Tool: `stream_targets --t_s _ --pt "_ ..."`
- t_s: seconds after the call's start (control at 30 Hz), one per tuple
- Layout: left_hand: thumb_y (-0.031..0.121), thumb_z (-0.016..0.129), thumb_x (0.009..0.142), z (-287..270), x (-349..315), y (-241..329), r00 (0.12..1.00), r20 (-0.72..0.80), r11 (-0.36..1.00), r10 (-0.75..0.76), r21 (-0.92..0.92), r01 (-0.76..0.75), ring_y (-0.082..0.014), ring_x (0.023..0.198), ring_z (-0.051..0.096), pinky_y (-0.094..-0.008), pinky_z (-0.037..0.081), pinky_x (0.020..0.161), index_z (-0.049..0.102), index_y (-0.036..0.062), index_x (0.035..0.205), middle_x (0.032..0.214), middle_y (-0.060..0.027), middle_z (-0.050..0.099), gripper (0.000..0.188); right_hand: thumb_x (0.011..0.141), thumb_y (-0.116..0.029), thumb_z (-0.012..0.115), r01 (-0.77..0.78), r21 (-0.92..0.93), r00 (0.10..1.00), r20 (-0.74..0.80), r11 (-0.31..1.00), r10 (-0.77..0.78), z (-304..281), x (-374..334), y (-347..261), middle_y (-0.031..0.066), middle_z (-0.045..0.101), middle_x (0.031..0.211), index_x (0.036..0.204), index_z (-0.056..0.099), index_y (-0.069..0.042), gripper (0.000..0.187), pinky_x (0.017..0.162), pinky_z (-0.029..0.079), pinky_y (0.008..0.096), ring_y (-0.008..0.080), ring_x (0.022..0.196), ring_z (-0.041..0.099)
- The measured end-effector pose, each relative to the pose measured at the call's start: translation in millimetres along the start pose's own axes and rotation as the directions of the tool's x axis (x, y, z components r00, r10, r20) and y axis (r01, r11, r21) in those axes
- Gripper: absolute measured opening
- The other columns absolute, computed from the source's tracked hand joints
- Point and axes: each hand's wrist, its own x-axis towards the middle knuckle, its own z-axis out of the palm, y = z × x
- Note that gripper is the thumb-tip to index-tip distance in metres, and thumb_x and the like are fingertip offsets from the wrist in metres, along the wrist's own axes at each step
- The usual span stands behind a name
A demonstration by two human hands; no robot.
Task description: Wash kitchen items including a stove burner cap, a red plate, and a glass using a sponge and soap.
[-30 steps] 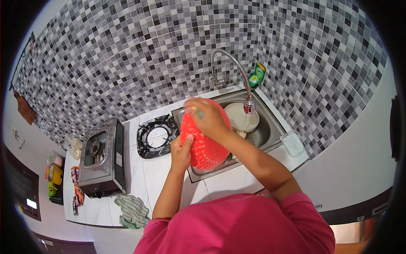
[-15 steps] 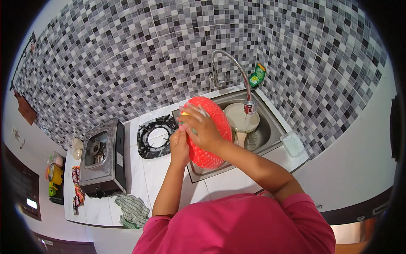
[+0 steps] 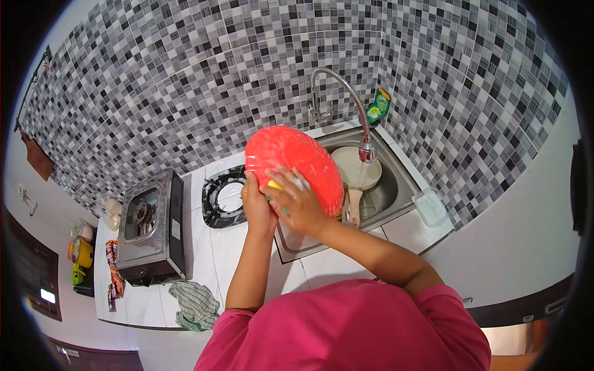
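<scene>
A round red plastic bowl or basket [image 3: 294, 151], wet and patterned, is held up tilted over the left side of the sink [image 3: 396, 212]. My left hand [image 3: 257, 201] grips its near left edge, thumb up. Across its surface my right hand [image 3: 298, 201] presses a yellow and green sponge [image 3: 274, 185], mostly hidden under the fingers, with white suds by the knuckles. In the sink behind lies a pale round pan [image 3: 354, 167] with a light wooden-looking handle, beneath the flexible metal faucet [image 3: 367, 151].
A sudsy black stove grate [image 3: 213, 213] lies left of the sink. Farther left stand a portable gas stove [image 3: 148, 232], a checked cloth [image 3: 195, 304] and some sachets [image 3: 114, 272]. A clear soap tray [image 3: 429, 208] sits right of the sink, and a green pouch [image 3: 378, 106] in the corner.
The red piece has turned and its upper edge has shifted up and left, showing more of its broad face. My right hand has slid down over it with the sponge.
</scene>
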Motion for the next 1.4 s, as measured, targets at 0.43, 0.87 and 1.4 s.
stream_targets --t_s 0.43,0.87,1.4 --pt "0.040 0.031 0.094 -54 14 25 0.981 -0.061 0.898 -0.185 -0.416 0.143 -0.0321 0.117 0.044 -0.0520 0.036 0.097 0.041 0.0051 0.126 0.129 -0.0139 0.045 0.048 0.082 -0.016 0.053 -0.201 -0.193 0.969 -0.180 0.960 0.167 -13 -48 59 0.0136 0.039 0.133 0.116 0.050 -0.014 0.034 0.101 0.025 0.0510 0.0341 0.126 0.033" --pt "0.036 0.039 0.094 -53 12 22 0.980 0.118 0.964 -0.162 -0.194 0.183 -0.0233 0.109 0.052 -0.0400 0.041 0.094 0.047 0.0040 0.120 0.118 -0.0105 0.054 0.042 0.088 -0.027 0.050 -0.704 0.315 0.607 -0.197 0.636 0.770 -32 -13 112 0.0146 0.061 0.086 0.104 0.053 -0.008 0.025 0.072 0.045 0.0352 0.0282 0.081 0.060" --pt "0.038 0.066 0.077 -76 -28 -58 0.869 0.400 0.936 -0.292 -0.067 0.345 -0.0229 0.122 0.040 -0.0413 0.031 0.102 0.035 0.0086 0.131 0.131 -0.0056 0.044 0.069 0.090 -0.029 0.051 -0.477 0.876 0.133 0.156 -0.075 0.979 -15 -24 138 0.0064 0.061 0.077 0.090 0.057 -0.003 0.027 0.060 0.045 0.0315 0.0170 0.066 0.056"
